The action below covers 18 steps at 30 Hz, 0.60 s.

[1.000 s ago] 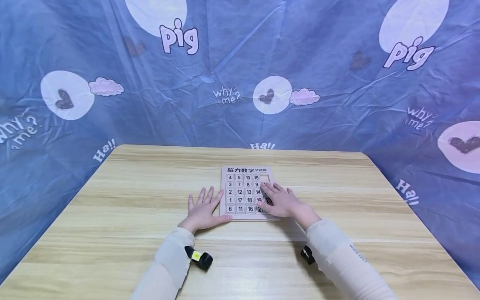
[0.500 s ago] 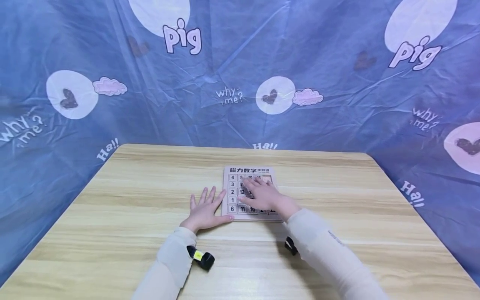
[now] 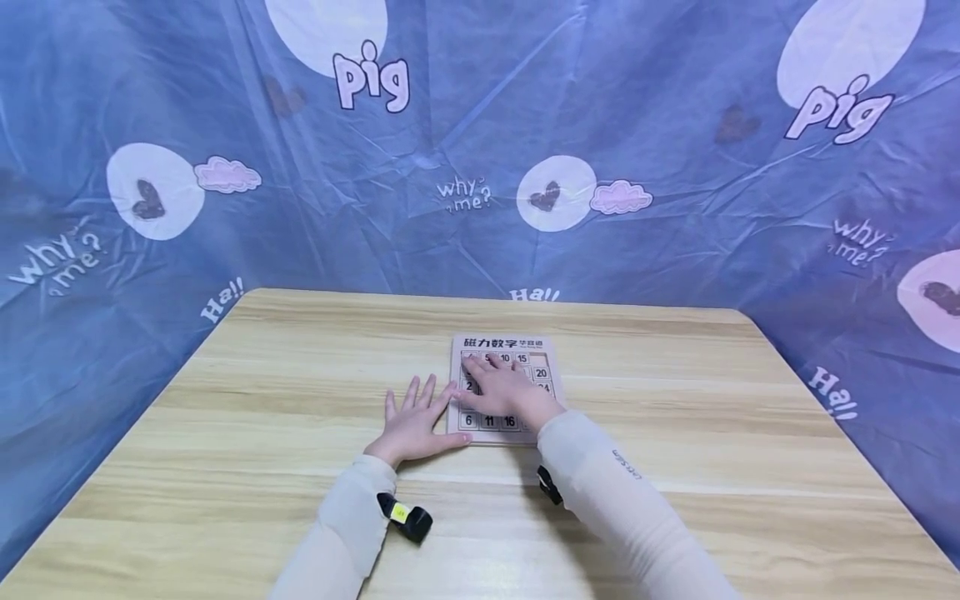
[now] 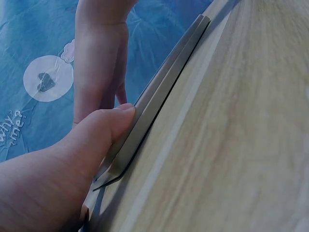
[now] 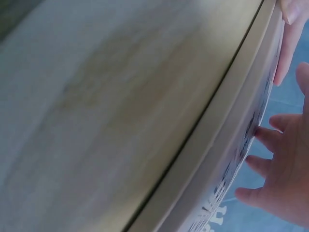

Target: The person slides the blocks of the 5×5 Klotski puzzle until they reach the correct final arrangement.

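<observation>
A pale number sliding puzzle (image 3: pixel 491 343) lies flat on the wooden table, with black numbers on its square tiles and dark lettering along the top. Its vacant slot (image 3: pixel 538 359) shows at the upper right corner. My right hand (image 3: pixel 501 393) is spread over the left and middle columns, fingertips at the upper rows, hiding many tiles. Spread out at the puzzle's left side is my left hand (image 3: pixel 415 429), its thumb (image 4: pixel 123 112) resting on the near left corner. In the right wrist view, fingertips (image 5: pixel 265 137) touch the numbered face.
The light wood table (image 3: pixel 300 358) extends around the puzzle on all sides. Behind it hangs a blue printed cloth (image 3: pixel 465 108) with pigs' lettering and hearts. Both forearms wear pale sleeves, and a black strapped device (image 3: pixel 408 521) sits at the left wrist.
My right hand has slid left across the puzzle, from the right column to the left columns, uncovering tiles at the right. The left hand keeps its place; the view has shifted slightly.
</observation>
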### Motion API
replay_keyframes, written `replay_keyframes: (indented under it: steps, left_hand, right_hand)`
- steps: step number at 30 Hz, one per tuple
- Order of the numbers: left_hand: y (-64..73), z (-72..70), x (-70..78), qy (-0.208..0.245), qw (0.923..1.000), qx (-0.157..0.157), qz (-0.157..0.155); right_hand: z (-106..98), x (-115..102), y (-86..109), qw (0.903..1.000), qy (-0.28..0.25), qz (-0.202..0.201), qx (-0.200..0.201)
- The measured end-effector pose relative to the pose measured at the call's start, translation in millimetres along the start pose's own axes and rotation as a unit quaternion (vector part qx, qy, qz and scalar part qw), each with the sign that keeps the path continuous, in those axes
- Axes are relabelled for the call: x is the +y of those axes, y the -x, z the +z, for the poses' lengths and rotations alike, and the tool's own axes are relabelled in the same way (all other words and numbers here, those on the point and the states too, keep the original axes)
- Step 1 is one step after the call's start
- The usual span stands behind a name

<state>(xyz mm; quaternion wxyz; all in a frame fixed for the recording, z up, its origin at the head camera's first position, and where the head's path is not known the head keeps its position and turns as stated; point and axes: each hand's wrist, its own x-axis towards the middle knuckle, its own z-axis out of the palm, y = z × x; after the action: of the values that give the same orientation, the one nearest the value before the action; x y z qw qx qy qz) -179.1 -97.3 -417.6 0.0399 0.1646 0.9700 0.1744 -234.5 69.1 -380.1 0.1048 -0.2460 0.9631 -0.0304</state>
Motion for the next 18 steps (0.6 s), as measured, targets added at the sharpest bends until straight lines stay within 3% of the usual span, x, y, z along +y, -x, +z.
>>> replay_keyframes:
  steps: [18]
  left_hand:
    - [1.5, -1.1, 0.9, 0.006, 1.0000, -0.002, -0.001]
  right_hand:
    - [0, 16, 18.1, 0.9998, -0.001, 0.022, 0.002]
